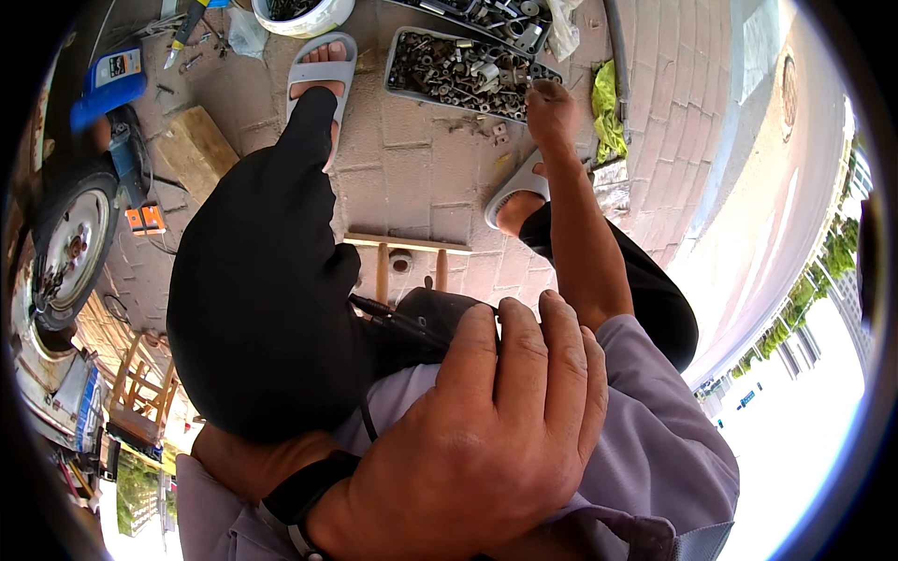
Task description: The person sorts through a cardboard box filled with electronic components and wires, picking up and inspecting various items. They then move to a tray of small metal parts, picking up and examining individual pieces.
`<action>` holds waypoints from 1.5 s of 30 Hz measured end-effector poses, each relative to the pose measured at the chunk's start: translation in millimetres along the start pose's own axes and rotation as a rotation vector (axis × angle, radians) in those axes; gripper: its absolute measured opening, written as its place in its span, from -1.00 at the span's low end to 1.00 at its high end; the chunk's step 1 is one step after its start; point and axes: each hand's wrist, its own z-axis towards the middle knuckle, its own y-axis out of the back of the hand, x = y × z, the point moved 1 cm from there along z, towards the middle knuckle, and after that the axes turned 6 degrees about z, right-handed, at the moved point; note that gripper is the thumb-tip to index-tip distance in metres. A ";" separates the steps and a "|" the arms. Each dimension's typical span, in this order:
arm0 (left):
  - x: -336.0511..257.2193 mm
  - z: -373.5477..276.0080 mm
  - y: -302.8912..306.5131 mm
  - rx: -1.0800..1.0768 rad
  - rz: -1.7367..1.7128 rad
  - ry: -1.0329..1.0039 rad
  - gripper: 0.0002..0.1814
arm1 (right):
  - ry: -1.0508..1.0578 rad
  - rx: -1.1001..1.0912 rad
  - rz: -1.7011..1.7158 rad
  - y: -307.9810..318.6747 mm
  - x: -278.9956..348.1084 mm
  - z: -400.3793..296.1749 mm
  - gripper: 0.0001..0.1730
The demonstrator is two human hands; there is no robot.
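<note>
My right hand [553,111] reaches to the right end of a grey tray [390,70] heaped with bolts, nuts and small metal fittings. Its fingertips are at the pile and bent together; whether they pinch a part cannot be made out. My left hand [484,428], with a black band on the wrist, is raised close to the camera in front of my chest. Its back faces up, the fingers lie loosely bent side by side, and its palm side is hidden. Behind the first tray, a second dark tray [484,28] holds more metal hardware.
A white bucket [309,26] stands at the top beside my sandalled foot. Leftward lie a utility knife [185,31], a wooden block [196,153], a blue container [112,77] and a wheel [76,245]. A yellow-green cloth [607,112] lies right of the trays, near a dark hose [619,56].
</note>
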 end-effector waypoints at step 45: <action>27.8 -39.1 -50.6 -0.350 0.365 0.230 -0.75 | 0.447 0.280 -0.237 -124.1 82.1 -38.2 -0.76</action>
